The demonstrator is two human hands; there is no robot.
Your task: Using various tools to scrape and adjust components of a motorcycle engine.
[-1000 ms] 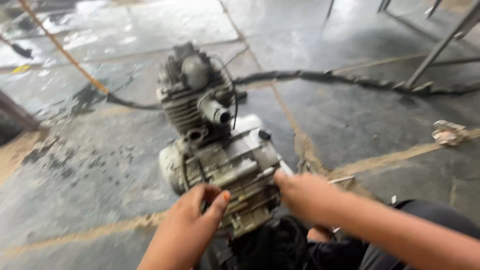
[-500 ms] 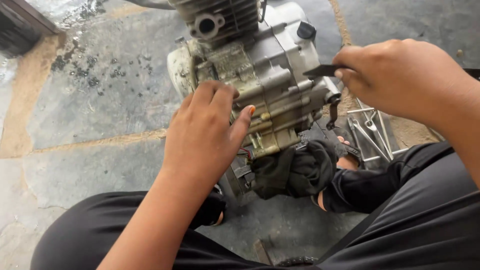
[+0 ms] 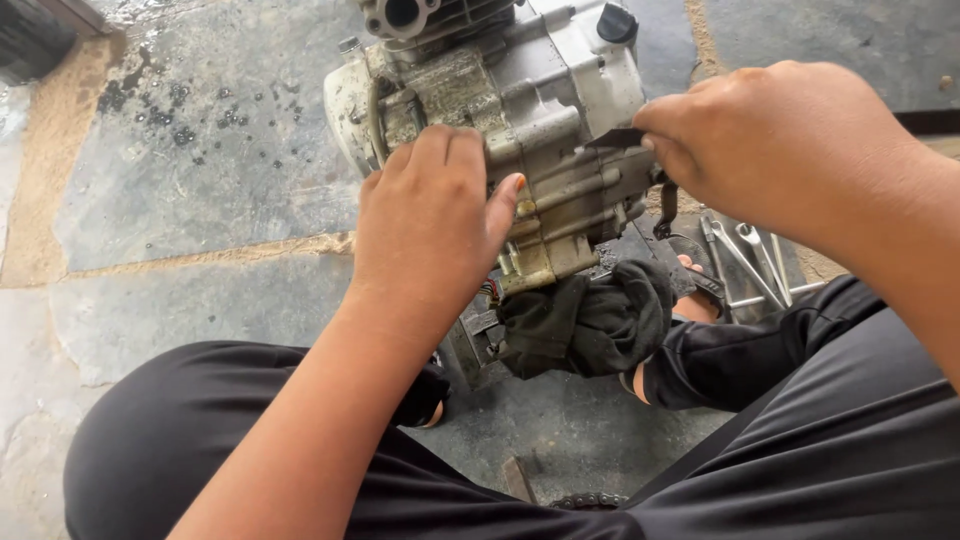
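My left hand (image 3: 435, 225) lies flat against the grimy engine (image 3: 520, 130) casing, fingers together; my right hand (image 3: 770, 150) pinches a thin dark tool (image 3: 612, 138) at it.

engine (image 3: 560, 130): grimy silver-grey | filler cap (image 3: 617, 22): black | rag (image 3: 590, 320): black | trousers (image 3: 800, 450): black | stone floor (image 3: 200, 200): grey, tan joints
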